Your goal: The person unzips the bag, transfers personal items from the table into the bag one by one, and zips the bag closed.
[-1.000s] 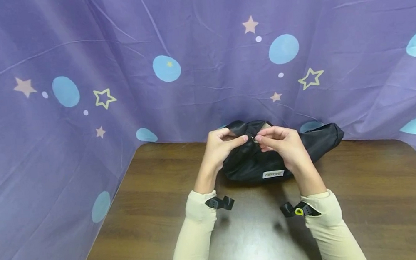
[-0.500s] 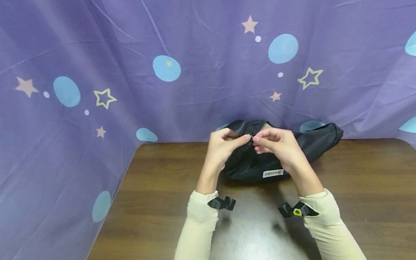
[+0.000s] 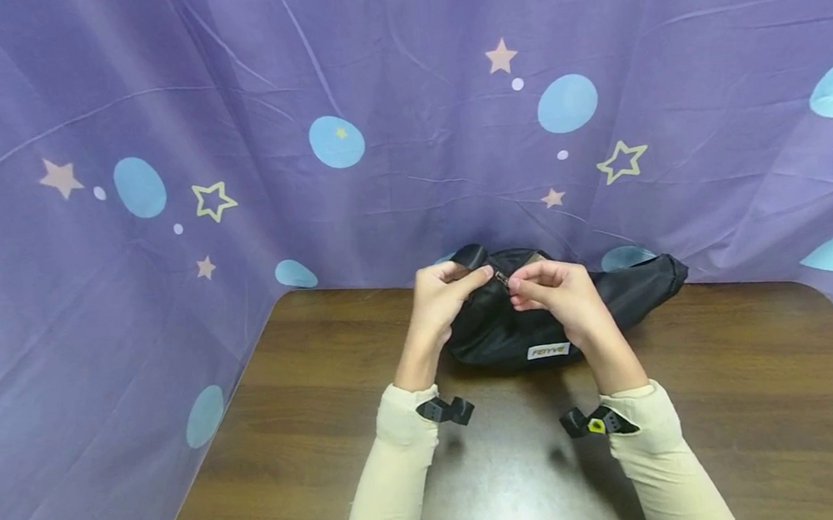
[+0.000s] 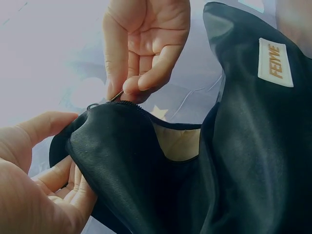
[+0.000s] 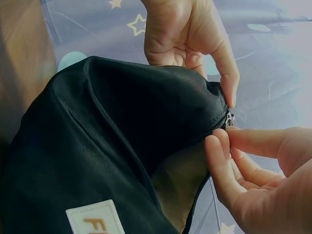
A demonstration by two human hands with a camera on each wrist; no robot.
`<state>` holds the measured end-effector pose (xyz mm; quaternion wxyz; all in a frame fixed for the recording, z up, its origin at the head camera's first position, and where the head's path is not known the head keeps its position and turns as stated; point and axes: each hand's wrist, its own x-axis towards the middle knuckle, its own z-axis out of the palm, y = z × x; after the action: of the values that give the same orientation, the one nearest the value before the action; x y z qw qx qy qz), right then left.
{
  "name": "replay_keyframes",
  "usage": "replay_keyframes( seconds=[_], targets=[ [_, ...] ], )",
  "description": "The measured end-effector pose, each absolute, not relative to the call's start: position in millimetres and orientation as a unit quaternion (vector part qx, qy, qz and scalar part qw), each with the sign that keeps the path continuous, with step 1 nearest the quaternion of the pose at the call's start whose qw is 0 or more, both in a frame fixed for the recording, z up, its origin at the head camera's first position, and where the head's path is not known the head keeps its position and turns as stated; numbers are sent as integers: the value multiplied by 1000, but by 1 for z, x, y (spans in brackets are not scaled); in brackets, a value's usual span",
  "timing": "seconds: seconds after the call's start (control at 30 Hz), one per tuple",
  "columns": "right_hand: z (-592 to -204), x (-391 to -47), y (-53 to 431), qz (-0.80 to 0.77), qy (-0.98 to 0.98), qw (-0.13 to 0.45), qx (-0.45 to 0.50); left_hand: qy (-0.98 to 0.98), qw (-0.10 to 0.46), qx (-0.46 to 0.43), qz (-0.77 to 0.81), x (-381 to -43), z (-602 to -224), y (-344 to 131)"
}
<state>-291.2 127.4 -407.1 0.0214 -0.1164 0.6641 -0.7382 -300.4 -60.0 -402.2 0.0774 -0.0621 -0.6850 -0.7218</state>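
Cream sleeves [image 3: 399, 471] reach across a brown wooden table [image 3: 742, 429] toward a black pouch [image 3: 499, 336] lying at its far edge. There the left hand [image 3: 439, 300] grips the fabric beside the zipper end, and the right hand [image 3: 555, 293] pinches the small metal zipper pull [image 5: 228, 118] between thumb and forefinger. Behind hangs a purple curtain [image 3: 146, 110] printed with stars and blue ovals.

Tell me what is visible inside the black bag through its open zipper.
Through the gap in the black bag only a pale beige lining shows. Any contents are hidden by the fabric. The right hand pinches the zipper pull; the left hand grips the bag's end.
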Motion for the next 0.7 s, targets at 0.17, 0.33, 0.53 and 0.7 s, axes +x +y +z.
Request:
replay_keyframes(
  seconds=[0.17,0.33,0.53,0.7],
  targets=[
    [-409,-291,127,-748,655,19,-110,-684,70,-60,-724,-300,-402,-61],
    [-411,-291,127,-755,647,11,-104,-674,55,-51,-735,-300,-403,-63],
    [-412,-291,127,-759,643,7,-103,-640,35,-44,-766,-301,-401,-67],
    [-412,-294,128,-762,638,-4,-109,-628,51,-28,-776,-301,-397,-71]
  ],
)
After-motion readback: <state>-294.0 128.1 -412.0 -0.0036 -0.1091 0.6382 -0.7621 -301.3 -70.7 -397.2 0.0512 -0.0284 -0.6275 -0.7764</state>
